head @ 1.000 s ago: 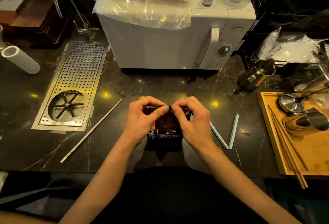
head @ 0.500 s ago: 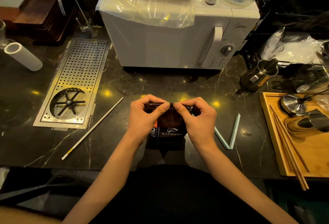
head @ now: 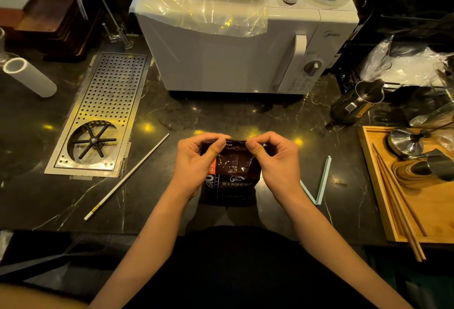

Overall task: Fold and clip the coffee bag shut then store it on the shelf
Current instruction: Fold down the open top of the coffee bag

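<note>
Hands meet over the dark coffee bag [head: 233,173], which stands upright on the black marble counter [head: 172,112] near its front edge, right in front of the person. The left hand [head: 196,163] pinches the bag's top edge at its left end, thumb on the near face and fingers curled over the far side; the right hand [head: 277,161] does the same at the right end. Each grip is narrow and closed on the bag's top, which is bent over between the two thumbs (how many folds it has cannot be made out). Below the hands, the bag's front shows an orange strip at the left and white printing across the middle.

Just to the right of the right wrist, a pale green sealing clip [head: 320,183] lies on the counter, hinged open in a V and touched by neither hand. To the left, well apart from the bag, a long thin white stick [head: 127,176] lies at a slant, close to the corner of a perforated metal drain tray [head: 105,112] set into the counter. Behind the bag stands a white microwave [head: 233,50] with clear plastic film draped over its top. A wooden tray [head: 383,185] with chopsticks and metal pieces sits at the far right.
</note>
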